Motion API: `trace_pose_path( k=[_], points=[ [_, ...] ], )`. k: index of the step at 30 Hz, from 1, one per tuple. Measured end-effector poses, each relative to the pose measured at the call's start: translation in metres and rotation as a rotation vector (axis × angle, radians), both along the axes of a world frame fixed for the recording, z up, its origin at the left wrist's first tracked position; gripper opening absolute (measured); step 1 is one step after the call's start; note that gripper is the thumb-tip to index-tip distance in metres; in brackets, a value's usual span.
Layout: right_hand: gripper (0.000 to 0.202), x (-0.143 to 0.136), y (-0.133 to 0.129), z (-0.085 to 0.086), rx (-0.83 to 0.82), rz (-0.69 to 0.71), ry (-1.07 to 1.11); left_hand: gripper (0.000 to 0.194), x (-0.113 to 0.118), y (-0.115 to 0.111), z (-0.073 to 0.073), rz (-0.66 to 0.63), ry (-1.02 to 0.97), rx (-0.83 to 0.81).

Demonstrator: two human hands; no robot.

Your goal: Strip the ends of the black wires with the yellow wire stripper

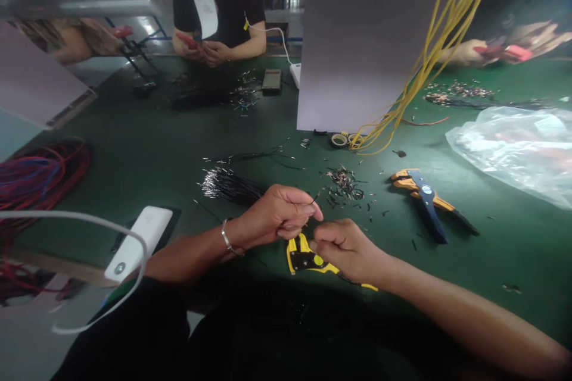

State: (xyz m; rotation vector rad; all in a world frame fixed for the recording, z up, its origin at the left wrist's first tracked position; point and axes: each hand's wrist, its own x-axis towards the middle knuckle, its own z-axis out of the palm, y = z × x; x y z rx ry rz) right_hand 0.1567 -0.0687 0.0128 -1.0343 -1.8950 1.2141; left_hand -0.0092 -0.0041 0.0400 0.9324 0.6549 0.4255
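My left hand [286, 214], with a band at the wrist, is closed in a pinch; the dark tip of a thin black wire [316, 197] shows at its fingertips. Close by on the right, my right hand [346, 249] is closed too, thumb against curled fingers, and what they grip is hidden. Partly under the right hand lies a yellow-and-black wire stripper [308, 259]. Beside my left hand rests a bundle of black wires [232, 186] with bare shiny ends. Black and coppery wire scraps [344, 183] are scattered beyond both hands.
A blue-and-orange wire stripper [424, 193] lies right, near a clear plastic bag [518, 149]. Yellow wires [429, 77] hang beside a grey panel [357, 41], with tape rolls [339, 140] below. A white power bank [139, 243] and red cables [67, 172] are left. Co-workers hold red tools across the table.
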Motion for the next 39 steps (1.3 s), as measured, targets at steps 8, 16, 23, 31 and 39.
trace_pose_path(
  k=[8,16,23,31,39],
  points=[
    [0.034,0.0,-0.003,-0.004,0.176,0.003,0.013,0.013,0.0,0.002,-0.001,0.007,-0.012,0.003],
    [0.033,0.0,-0.004,-0.003,0.226,-0.009,-0.04,0.014,0.0,0.003,-0.002,0.02,-0.003,0.021],
    [0.036,0.002,-0.004,-0.001,0.108,-0.021,-0.06,0.014,0.001,0.004,-0.005,0.027,-0.004,0.027],
    [0.039,0.018,-0.003,-0.002,-0.048,-0.005,-0.102,0.014,-0.002,0.01,-0.009,0.054,-0.038,-0.013],
    [0.024,0.027,-0.015,-0.017,0.104,-0.078,-0.279,0.011,-0.002,0.016,-0.01,0.182,-0.013,-0.025]
  ],
)
